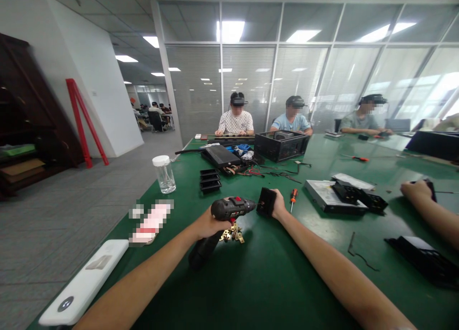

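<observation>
My left hand (211, 225) is wrapped round the grip of a black cordless drill (231, 208), whose nose points right. In my right hand (278, 204) is a small black box-like part (266, 202), held just beyond the drill's tip; a narrow gap shows between them. Small brass-coloured metal pieces (234, 233) lie in a pile on the green table (236, 291), beneath the drill. An orange screwdriver (293, 199) rests to the right of my right hand.
Black trays (210, 181), a clear jar (165, 174) and a white device (86, 280) are at left. A black case (281, 146) stands behind. At right are a metal drive (333, 196) and another person's hand (418, 191). People sit across the table.
</observation>
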Available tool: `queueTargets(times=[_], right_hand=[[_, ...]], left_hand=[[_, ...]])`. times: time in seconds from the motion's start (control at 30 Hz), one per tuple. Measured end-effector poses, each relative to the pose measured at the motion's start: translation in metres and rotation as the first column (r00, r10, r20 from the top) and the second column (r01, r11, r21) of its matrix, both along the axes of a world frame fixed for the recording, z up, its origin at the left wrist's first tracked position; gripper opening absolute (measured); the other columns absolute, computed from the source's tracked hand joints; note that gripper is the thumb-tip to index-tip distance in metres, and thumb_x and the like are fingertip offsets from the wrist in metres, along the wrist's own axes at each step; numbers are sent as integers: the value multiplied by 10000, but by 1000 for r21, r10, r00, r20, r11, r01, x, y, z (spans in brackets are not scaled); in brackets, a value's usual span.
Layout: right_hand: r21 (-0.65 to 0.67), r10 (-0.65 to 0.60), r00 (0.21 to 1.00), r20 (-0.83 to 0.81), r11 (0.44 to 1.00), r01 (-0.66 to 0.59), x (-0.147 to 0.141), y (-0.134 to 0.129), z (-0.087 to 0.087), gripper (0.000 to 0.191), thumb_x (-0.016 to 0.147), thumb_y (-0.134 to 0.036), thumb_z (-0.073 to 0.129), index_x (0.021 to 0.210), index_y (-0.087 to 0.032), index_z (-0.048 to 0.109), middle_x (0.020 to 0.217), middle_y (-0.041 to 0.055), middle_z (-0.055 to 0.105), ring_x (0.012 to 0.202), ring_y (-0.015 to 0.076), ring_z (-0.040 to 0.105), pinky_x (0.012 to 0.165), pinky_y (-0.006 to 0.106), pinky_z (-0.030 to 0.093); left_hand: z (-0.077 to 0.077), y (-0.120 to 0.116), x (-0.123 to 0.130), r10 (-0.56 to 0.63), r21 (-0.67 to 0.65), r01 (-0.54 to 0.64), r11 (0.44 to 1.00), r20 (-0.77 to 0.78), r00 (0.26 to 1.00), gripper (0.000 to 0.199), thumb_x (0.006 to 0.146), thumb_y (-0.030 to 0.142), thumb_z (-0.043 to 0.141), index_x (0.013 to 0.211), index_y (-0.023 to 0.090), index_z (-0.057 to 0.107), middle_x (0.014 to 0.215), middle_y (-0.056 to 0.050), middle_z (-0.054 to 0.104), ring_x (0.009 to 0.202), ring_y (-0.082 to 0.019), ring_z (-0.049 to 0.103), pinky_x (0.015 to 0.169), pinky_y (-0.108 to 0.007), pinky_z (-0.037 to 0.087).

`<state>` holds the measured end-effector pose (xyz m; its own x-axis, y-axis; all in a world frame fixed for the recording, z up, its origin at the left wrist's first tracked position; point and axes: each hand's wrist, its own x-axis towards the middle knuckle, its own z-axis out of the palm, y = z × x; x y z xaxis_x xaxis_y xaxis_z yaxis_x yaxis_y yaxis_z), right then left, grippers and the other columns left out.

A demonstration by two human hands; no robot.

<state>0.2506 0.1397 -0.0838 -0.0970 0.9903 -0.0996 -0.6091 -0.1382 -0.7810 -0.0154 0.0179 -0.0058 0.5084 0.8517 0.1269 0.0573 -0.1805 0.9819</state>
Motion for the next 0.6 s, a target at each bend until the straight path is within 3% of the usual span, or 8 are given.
queueTargets(times=[0.17, 0.6], right_hand=[[-79, -24, 1000, -8, 997, 23, -1, -2, 3, 209, 694, -395, 456, 604, -206, 467, 461, 7, 516, 393, 161, 486, 379, 293, 403], [-80, 9, 1000, -2, 997, -9, -1, -4, 4, 220, 684, -415, 453, 613, -208, 468, 457, 1, 514, 375, 159, 483, 375, 296, 406]], left_hand=[[-2, -1, 0, 15, -13, -15, 1000, -13, 1000, 659, 631, 112, 662, 1252, 140, 445, 803, -30, 645, 758, -172, 592, 729, -314, 450], [5, -3, 3, -29, 11, 29, 1000, 6, 1000, 697, 613, 86, 638, 1268, 158, 410, 773, -11, 629, 732, -161, 590, 687, -287, 450]])
